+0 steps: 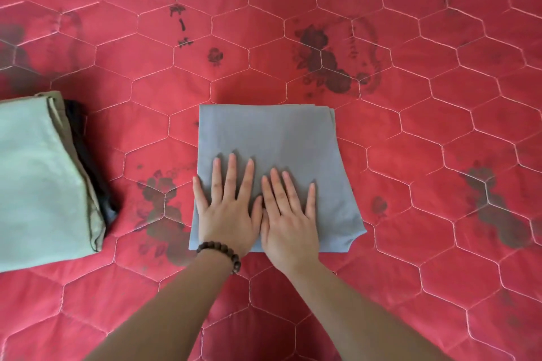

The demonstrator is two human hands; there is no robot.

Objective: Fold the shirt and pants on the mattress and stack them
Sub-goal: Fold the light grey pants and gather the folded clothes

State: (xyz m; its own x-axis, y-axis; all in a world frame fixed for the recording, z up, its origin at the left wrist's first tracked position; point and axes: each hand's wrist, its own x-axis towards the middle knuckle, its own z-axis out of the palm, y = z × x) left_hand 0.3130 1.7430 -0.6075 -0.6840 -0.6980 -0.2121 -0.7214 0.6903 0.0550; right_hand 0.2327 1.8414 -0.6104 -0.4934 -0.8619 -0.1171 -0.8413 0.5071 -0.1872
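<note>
Both my hands lie flat with straight fingers on the near half of the folded grey garment [272, 155], left hand [227, 214] beside right hand [289, 220], thumbs touching. It sits square on the red mattress [410, 155] straight ahead. The stack of folded clothes [41, 173] lies to my left, so my left hand is nearer. The frame edge cuts that stack off; its lower layers show only as edges.

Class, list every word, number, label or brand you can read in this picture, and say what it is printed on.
No text here can be read.
Dark vertical marks on the red mattress, near the top: perhaps printed characters, too blurred to read.
Curved marks beside the dark flower print: too faint to read.
Grey folded cloth under both hands, green folded pile: no label shows.
</note>
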